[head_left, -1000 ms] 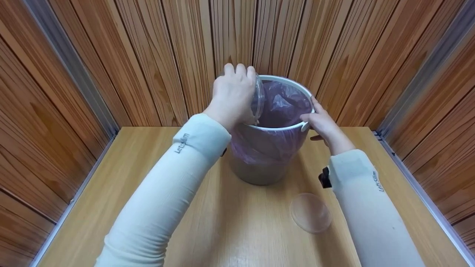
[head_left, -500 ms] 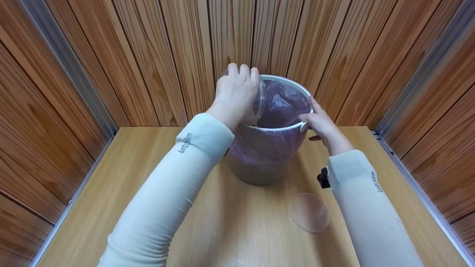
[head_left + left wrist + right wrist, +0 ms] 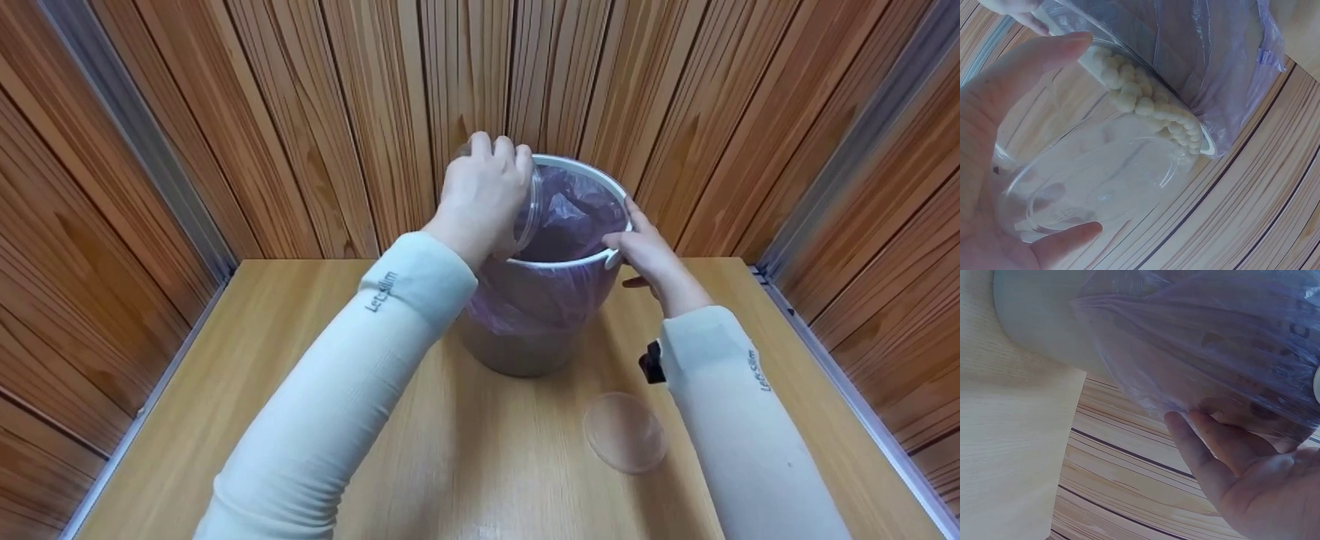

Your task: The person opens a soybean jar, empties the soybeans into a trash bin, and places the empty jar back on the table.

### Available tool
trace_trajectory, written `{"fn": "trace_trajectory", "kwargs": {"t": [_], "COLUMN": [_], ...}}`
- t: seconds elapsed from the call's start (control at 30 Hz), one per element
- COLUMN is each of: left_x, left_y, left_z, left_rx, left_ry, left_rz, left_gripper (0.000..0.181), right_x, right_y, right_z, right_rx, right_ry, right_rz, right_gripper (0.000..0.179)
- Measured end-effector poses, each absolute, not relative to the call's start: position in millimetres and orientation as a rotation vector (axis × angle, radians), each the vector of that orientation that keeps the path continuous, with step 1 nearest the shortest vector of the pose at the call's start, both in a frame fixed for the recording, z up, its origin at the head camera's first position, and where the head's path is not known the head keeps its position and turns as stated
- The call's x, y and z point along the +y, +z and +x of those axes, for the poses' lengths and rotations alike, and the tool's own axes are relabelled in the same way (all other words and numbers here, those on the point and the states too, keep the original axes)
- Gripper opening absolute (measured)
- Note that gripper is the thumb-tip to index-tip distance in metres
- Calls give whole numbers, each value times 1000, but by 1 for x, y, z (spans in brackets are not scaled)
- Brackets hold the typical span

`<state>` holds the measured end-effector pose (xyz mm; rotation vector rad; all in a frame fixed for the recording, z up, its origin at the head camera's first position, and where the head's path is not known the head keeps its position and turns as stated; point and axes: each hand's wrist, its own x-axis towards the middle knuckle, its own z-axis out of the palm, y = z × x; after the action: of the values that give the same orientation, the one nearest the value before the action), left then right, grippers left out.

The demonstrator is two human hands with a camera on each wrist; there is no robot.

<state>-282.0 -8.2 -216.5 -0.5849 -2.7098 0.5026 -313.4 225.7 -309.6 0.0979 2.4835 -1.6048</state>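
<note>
Purple on the liner (image 3: 536, 304), white on the rim (image 3: 562, 263) near the tan table's (image 3: 262, 322) back edge, cream balls (image 3: 1144, 106), clear tub (image 3: 1100, 180), and dark stripes racing down orange-brown planks (image 3: 300, 127)

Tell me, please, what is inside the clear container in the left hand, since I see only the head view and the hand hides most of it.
Observer: The left wrist view shows many small pale balls inside the clear container.
Operator: Thank you; where in it do they lie?
Observer: They are bunched along the side nearest the purple liner.
Operator: And the right hand, whose lower fingers I barely see?
Observer: The right wrist view shows two fingertips at the liner's outer side; whether they press, I cannot tell.
</note>
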Motion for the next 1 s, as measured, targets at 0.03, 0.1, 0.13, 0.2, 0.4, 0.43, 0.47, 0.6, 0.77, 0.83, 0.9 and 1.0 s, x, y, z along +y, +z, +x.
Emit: {"fn": "trace_trajectory", "kwargs": {"t": [0.03, 0.1, 0.13, 0.2, 0.4, 0.43, 0.47, 0.6, 0.77, 0.83, 0.9, 1.0], "left_x": [-8, -7, -6, -5, -4, -4, -4, -3, -2, -1, -1, -1], "left_y": [-217, -217, -218, -219, -218, -218, -218, -220, -220, -220, -220, -220], "left_z": [-281, -280, -279, -278, -277, -277, -277, -276, -275, -275, -275, -275], "left_rx": [-2703, -2687, -2679, -2663, -2643, -2642, -2640, -2637, -2629, -2622, -2617, -2612], "left_ry": [511, 516, 519, 523, 536, 542, 548, 585, 619, 617, 618, 617], "left_rz": [-589, -598, -602, -612, -613, -615, -620, -651, -698, -717, -735, -751], "left_gripper": [83, 80, 79, 73, 72, 72, 72, 76, 77, 76, 76, 76], "right_x": [226, 225, 225, 224, 223, 223, 224, 224, 222, 221, 220, 219], "right_y": [-310, -309, -309, -309, -307, -307, -308, -309, -308, -308, -308, -308], "right_z": [-313, -313, -312, -312, -312, -312, -312, -311, -311, -311, -312, -312], "right_rx": [2483, 2482, 2482, 2483, 2486, 2486, 2487, 2487, 2480, 2477, 2472, 2471], "right_ry": [-1604, -1605, -1605, -1606, -1614, -1615, -1615, -1615, -1624, -1631, -1639, -1643], "right_rz": [100, 109, 113, 121, 142, 142, 140, 131, 120, 122, 128, 140], "right_gripper": [87, 87, 88, 89, 89, 89, 89, 89, 88, 88, 87, 86]}}
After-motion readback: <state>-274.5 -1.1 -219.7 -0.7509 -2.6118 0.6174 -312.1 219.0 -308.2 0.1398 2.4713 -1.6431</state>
